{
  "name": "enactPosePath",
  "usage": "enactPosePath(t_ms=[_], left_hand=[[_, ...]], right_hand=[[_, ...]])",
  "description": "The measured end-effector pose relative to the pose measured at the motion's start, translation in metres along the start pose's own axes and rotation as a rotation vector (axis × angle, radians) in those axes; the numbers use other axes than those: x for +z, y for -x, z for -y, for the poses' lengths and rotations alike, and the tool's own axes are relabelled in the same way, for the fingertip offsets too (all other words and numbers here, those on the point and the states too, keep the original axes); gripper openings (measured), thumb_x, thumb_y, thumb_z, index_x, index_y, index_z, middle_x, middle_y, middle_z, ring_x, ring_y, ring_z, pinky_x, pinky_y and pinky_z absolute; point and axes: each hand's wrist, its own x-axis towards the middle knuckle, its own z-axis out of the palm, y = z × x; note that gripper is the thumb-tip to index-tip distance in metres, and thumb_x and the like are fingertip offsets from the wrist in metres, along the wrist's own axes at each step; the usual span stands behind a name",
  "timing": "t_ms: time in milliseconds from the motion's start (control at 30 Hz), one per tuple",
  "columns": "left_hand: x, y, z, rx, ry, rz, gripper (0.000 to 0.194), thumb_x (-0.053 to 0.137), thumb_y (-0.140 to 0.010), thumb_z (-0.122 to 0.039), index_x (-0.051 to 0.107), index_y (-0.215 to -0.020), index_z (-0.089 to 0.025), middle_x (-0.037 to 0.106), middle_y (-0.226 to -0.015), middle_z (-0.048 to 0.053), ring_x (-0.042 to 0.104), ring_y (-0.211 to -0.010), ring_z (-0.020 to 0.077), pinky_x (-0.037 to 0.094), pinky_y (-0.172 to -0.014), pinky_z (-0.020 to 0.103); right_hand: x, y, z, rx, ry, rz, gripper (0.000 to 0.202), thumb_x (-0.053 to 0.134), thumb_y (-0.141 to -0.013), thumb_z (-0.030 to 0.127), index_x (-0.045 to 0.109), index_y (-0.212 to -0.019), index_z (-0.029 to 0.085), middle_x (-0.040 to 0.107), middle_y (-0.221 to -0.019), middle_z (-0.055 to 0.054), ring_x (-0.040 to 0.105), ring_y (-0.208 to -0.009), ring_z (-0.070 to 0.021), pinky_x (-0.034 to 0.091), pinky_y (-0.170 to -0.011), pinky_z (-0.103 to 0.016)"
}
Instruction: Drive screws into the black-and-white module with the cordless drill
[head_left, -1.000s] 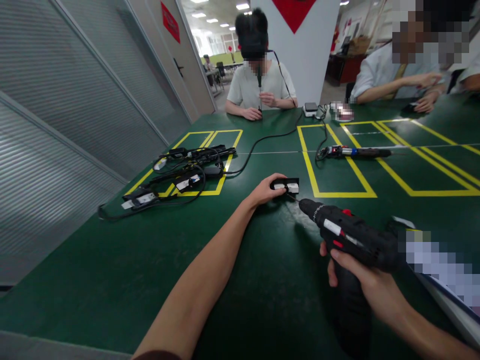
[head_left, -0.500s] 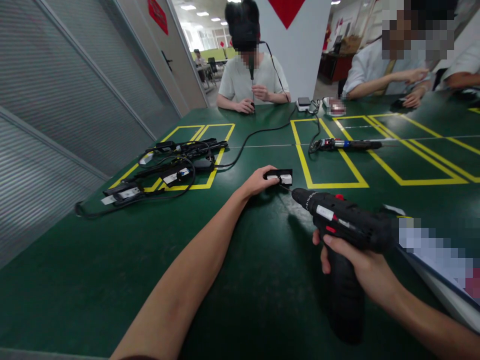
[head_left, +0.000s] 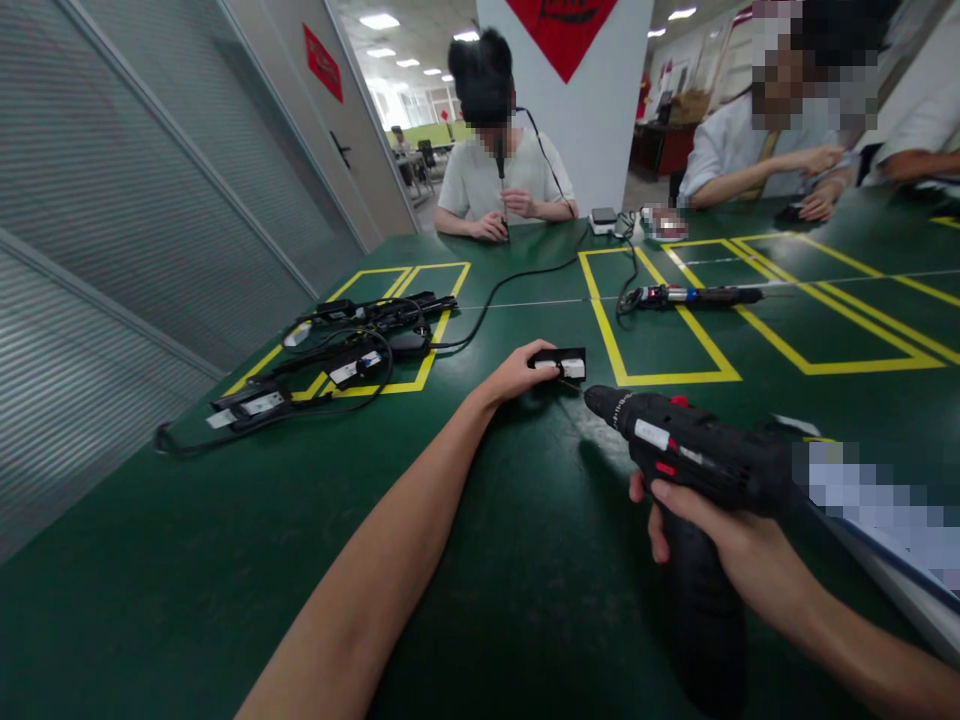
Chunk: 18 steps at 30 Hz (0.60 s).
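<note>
My left hand grips the left end of a small black box-shaped part with white labels on its near side, resting on the green table. Around the handle of a black cordless drill with red and white markings, my right hand is closed. The drill's chuck points left and away, towards the black part. A thin bit seems to run from the chuck to the part's lower right edge; whether it touches cannot be made out.
Black cabled devices lie in a yellow-taped area at left. A pen-like tool with a cord rests in another taped area. A blurred booklet lies at right. Across the table, one person holds a screwdriver; others sit at right.
The view has tilted up slightly, so the scene sits a little lower. The drill handle has shifted slightly right and down; both hands keep their holds.
</note>
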Motion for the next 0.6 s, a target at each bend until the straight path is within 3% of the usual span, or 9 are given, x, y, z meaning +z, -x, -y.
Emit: enactPosePath(t_ms=[600], left_hand=[[0.0031,-0.0018,0.0016,-0.013,-0.004,-0.023,0.043,0.059,-0.071,-0.033,0.054,-0.11,-0.016,0.061,-0.102,0.004,0.057,-0.089,0.0177,0.045,-0.082,0.03]], right_hand=[[0.0004,0.0003,0.0022,0.018,-0.003,-0.008,0.023,0.048,-0.09,0.039,0.06,-0.089,0.019,0.063,-0.052,0.002,0.054,-0.051,-0.0148,0.038,-0.055,-0.028]])
